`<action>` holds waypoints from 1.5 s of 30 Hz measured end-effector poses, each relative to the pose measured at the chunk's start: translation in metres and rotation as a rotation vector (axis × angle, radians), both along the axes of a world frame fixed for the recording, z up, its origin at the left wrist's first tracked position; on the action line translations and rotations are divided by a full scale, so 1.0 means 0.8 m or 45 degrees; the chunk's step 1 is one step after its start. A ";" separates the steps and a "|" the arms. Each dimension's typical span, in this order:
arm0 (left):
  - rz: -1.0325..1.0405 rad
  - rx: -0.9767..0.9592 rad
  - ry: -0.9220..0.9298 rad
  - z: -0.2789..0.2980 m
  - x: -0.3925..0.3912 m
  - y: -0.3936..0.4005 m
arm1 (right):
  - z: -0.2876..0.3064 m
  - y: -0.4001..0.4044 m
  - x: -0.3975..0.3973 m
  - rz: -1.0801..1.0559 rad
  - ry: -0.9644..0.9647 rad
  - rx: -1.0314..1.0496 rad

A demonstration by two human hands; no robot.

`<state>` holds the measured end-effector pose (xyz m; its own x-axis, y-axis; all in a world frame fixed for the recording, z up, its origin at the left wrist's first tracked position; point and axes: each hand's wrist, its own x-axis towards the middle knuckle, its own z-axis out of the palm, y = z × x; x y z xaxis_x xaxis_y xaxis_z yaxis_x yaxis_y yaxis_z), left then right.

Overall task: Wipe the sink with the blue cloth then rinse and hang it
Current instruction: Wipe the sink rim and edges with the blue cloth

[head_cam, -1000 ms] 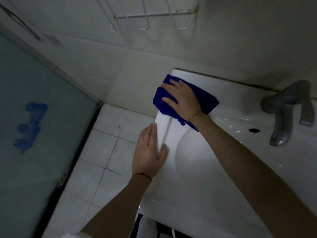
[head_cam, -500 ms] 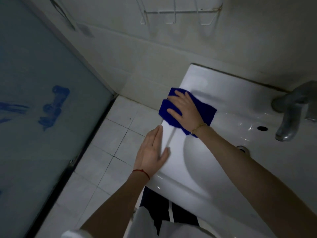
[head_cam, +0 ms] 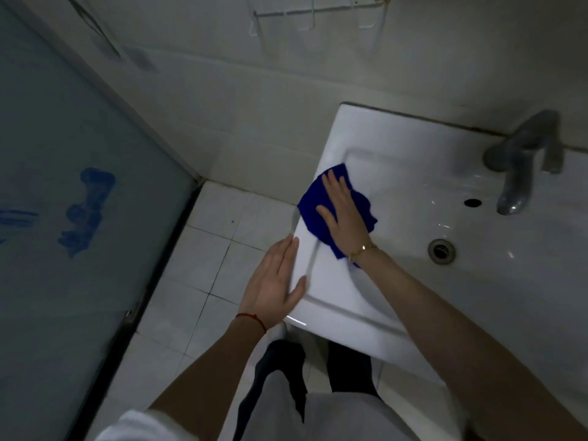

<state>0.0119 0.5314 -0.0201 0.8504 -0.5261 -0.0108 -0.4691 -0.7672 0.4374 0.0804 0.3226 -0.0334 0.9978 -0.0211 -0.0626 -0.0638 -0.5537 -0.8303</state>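
A white sink (head_cam: 397, 148) fills the right half of the head view. The blue cloth (head_cam: 313, 211) lies flat on its left rim. My right hand (head_cam: 343, 211) presses down on the cloth with the fingers spread, palm flat. My left hand (head_cam: 275, 288) rests open on the sink's left edge, nearer to me, touching the rim and holding nothing. A grey tap (head_cam: 521, 163) stands at the sink's back right, with the drain (head_cam: 441, 251) below it in the basin.
A white wire rack (head_cam: 318, 17) hangs on the wall above the sink. A frosted glass door (head_cam: 63, 249) with blue marks stands at the left. White floor tiles (head_cam: 222, 249) lie between door and sink. My legs show under the sink's front edge.
My right hand has slid the cloth along the left rim from the back corner toward me. The left hand stays on the sink's edge. The view has tilted down.
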 end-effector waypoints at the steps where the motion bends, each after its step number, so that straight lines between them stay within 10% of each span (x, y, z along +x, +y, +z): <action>1: -0.027 -0.009 0.003 0.000 0.002 0.003 | 0.001 0.009 -0.020 0.013 0.034 0.015; 12: -0.410 -0.024 -0.017 0.003 0.021 0.042 | 0.046 0.042 -0.173 0.231 0.455 -0.306; 20: -0.832 0.030 -0.107 0.015 0.032 0.045 | 0.078 0.090 -0.240 0.155 0.327 -0.922; 31: -1.025 -0.033 -0.160 0.011 0.015 0.026 | 0.057 0.048 -0.325 -0.507 0.380 -0.911; 45: -1.338 -0.055 -0.314 0.012 0.062 0.017 | 0.057 0.007 -0.331 -0.246 0.370 -1.009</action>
<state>0.0613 0.5447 -0.0103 -0.0503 -0.9896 0.1350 -0.9624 0.0842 0.2582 -0.1845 0.3279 0.0125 0.9189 -0.3341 -0.2095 -0.3664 -0.9199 -0.1400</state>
